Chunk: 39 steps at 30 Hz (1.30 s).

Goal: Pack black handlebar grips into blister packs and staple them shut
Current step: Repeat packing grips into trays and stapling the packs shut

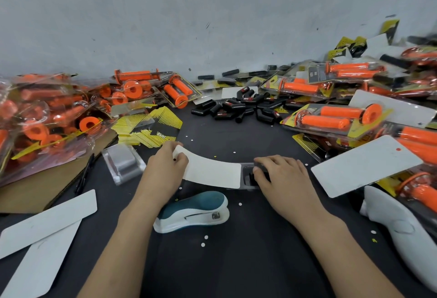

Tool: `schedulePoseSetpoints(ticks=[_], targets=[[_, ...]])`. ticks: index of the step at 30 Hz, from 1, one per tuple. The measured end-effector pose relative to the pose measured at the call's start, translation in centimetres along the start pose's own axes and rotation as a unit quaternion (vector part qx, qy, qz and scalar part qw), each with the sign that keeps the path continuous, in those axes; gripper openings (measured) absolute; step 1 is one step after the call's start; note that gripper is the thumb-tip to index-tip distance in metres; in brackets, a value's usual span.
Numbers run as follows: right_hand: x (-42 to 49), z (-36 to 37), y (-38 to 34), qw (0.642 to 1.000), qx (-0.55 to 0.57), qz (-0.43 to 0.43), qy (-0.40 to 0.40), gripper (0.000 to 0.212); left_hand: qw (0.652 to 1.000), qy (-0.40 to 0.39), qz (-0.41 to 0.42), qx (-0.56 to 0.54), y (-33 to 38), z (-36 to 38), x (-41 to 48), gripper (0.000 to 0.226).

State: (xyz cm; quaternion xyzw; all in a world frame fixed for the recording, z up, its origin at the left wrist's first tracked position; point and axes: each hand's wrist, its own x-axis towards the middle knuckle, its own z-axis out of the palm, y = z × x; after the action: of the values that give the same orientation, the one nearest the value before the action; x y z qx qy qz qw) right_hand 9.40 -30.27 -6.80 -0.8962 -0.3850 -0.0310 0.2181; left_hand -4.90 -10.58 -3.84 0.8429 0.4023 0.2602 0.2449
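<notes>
One pack sat half done on the surface (236,262) — left hand (165,167) fingers pinching its white card (212,171), right hand (281,177) fingers curled on a black grip (253,176) in the blister pack (246,184) — stapler (194,212) unused, so stapling likely remained.

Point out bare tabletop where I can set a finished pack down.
Bare table: nearer than the stapler, between the forearms; also between the black grips pile and the curved white card. Orange-grip packs crowd the left and right sides.
</notes>
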Motion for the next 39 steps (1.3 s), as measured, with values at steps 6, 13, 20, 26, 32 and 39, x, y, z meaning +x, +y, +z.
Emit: schedulePoseSetpoints(ticks=[6, 13, 20, 26, 32, 39], targets=[[0.0, 0.0, -0.1, 1.000, -0.004, -0.001, 0.009, 0.038, 0.993, -0.105, -0.032, -0.048, 0.6, 0.3, -0.2, 0.016], [0.2, 0.3, 0.1, 0.999, 0.015, -0.014, 0.025, 0.039, 0.977, -0.192, -0.077, -0.044, 1.5, 0.4, -0.2, 0.014], [0.6, 0.3, 0.5, 0.984, 0.171, -0.025, 0.052, 0.038, 0.969, -0.242, -0.051, 0.010, 2.7, 1.0, -0.5, 0.033], [0.5, 0.3, 1.0, 0.984, 0.174, -0.031, 0.035, 0.041, 0.968, -0.244, -0.062, -0.013, 3.6, 1.7, -0.6, 0.024], [0.2, -0.4, 0.9, 0.976, 0.213, -0.014, 0.052, 0.040, 0.965, -0.247, -0.083, -0.033, 4.1, 1.6, -0.7, 0.031], [-0.3, -1.9, 2.3, 0.956, 0.256, 0.140, 0.016, 0.050, 0.953, -0.289, -0.089, -0.028, 3.3, 0.1, -0.5, 0.037]])
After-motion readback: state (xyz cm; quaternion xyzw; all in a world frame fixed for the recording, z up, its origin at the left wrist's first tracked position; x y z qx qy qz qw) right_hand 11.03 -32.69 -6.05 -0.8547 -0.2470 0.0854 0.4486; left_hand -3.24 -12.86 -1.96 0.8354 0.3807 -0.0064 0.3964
